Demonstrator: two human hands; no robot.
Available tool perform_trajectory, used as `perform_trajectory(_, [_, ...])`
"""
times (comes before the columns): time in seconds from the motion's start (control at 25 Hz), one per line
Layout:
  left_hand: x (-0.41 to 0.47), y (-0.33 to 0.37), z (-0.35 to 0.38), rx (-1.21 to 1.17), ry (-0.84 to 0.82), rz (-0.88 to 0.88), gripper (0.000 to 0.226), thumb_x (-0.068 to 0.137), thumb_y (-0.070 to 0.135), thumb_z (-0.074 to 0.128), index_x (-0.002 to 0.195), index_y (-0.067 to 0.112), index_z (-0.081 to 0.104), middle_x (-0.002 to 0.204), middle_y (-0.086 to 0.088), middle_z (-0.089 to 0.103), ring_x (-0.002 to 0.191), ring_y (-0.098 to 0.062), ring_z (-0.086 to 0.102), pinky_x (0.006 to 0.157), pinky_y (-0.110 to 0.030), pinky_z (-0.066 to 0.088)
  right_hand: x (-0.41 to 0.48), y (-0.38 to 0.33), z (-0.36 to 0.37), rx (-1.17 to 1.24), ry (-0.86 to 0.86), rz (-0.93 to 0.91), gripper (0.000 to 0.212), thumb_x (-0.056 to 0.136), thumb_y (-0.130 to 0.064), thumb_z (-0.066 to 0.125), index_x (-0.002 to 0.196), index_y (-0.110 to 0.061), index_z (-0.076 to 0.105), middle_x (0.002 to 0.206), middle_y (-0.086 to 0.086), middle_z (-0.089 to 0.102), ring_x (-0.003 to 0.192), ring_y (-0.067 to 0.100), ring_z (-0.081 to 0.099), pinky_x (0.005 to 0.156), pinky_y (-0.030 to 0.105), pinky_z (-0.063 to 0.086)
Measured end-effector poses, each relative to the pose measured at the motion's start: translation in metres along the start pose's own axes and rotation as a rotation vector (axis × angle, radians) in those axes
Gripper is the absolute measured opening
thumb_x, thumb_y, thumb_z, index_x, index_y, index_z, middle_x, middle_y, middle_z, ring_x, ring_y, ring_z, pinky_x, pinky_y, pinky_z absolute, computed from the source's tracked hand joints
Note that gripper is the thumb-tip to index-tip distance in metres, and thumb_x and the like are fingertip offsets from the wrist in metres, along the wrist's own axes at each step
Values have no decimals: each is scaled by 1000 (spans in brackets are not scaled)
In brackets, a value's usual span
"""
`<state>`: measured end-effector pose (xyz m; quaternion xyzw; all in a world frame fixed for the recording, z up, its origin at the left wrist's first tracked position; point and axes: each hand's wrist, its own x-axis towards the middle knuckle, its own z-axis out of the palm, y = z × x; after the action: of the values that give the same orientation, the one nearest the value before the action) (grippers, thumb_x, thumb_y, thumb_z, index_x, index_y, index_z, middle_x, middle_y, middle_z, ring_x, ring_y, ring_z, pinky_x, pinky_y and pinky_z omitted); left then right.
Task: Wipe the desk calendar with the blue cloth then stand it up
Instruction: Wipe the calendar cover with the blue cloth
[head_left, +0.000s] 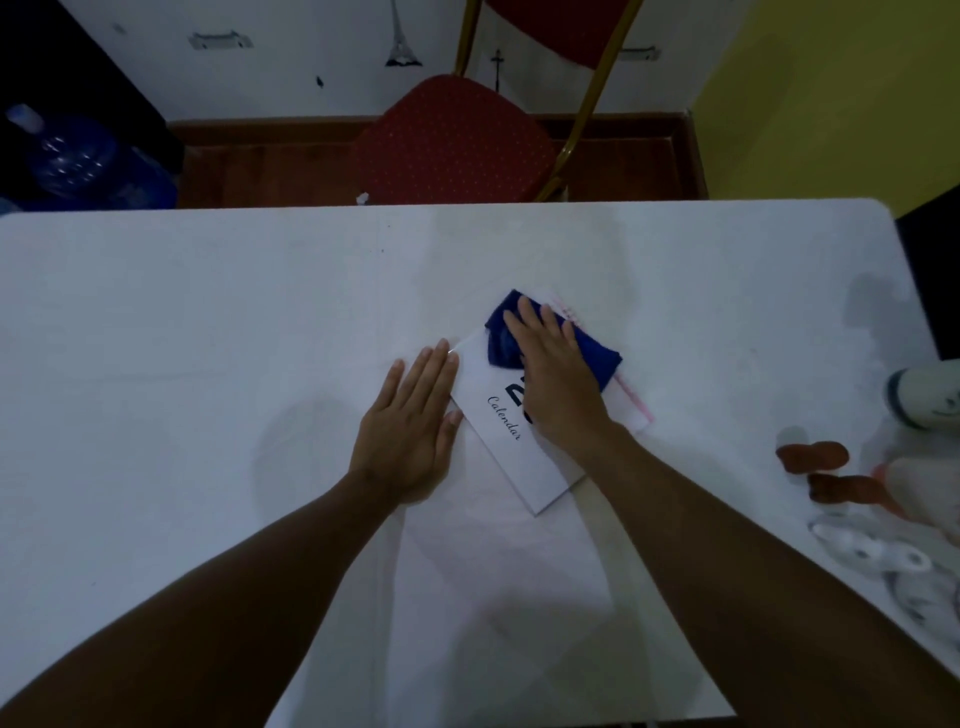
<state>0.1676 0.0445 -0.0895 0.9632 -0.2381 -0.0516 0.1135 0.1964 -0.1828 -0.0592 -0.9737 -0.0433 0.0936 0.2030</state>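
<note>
The white desk calendar (511, 452) lies flat and slanted on the white table (208, 322), its cover reading "Calendar". The blue cloth (597, 358) is bunched on the calendar's far half. My right hand (553, 371) presses flat on top of the cloth, fingers pointing away, covering part of the print. My left hand (413, 423) lies flat on the table, fingers together, with its fingertips and thumb touching the calendar's left edge.
A red padded chair (452, 140) with a gold frame stands beyond the far table edge. At the right edge sit reddish-brown pieces (815, 457), a white bottle (924, 397) and several pale small items (872, 558). A blue water jug (78, 156) stands far left on the floor.
</note>
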Motion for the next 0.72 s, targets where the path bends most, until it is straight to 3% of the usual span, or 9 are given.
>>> perform_trajectory(0.12, [-1, 0, 1, 6, -5, 5, 65, 111, 43, 15, 169, 14, 10, 179, -4, 7, 166, -15, 2, 134, -47, 14, -28, -13, 9, 64, 29, -83, 83, 87, 10, 64, 160, -13, 31, 169, 5, 23, 157, 27, 16, 129, 39, 7])
perform_trajectory(0.32, [0, 0, 2, 0, -2, -2, 65, 112, 44, 15, 169, 15, 8, 179, -4, 6, 166, -15, 1, 134, -47, 15, -107, -15, -5, 44, -144, -326, 73, 90, 6, 66, 155, -18, 42, 166, -1, 32, 155, 20, 23, 128, 35, 12])
perform_trajectory(0.44, [-1, 0, 1, -5, 7, -1, 65, 112, 44, 17, 169, 15, 8, 179, -4, 6, 166, -16, 1, 135, -47, 13, -120, -15, -27, 198, -269, -209, 63, 93, 5, 66, 149, -19, 51, 158, 0, 44, 146, 16, 39, 122, 32, 32])
perform_trajectory(0.56, [-1, 0, 1, -16, 10, 2, 65, 112, 44, 17, 169, 15, 8, 179, -4, 6, 166, -16, 1, 135, -46, 12, -110, -13, -51, 428, -236, -100, 44, 98, 4, 58, 135, -18, 67, 124, 1, 52, 112, 7, 52, 97, 7, 42])
perform_trajectory(0.6, [-1, 0, 1, -15, 12, 2, 65, 112, 44, 16, 169, 15, 8, 179, -4, 7, 166, -16, 2, 135, -46, 12, -103, -10, -56, 499, -213, -59, 41, 99, 2, 58, 132, -20, 70, 117, 0, 54, 106, 7, 54, 94, 8, 42])
perform_trajectory(0.72, [-1, -1, 0, -11, 15, 9, 65, 112, 44, 14, 169, 14, 9, 179, -4, 7, 166, -16, 2, 135, -46, 13, -79, 10, -61, 655, -85, 160, 38, 100, -9, 62, 135, -23, 66, 116, -2, 64, 110, 16, 64, 100, 29, 53])
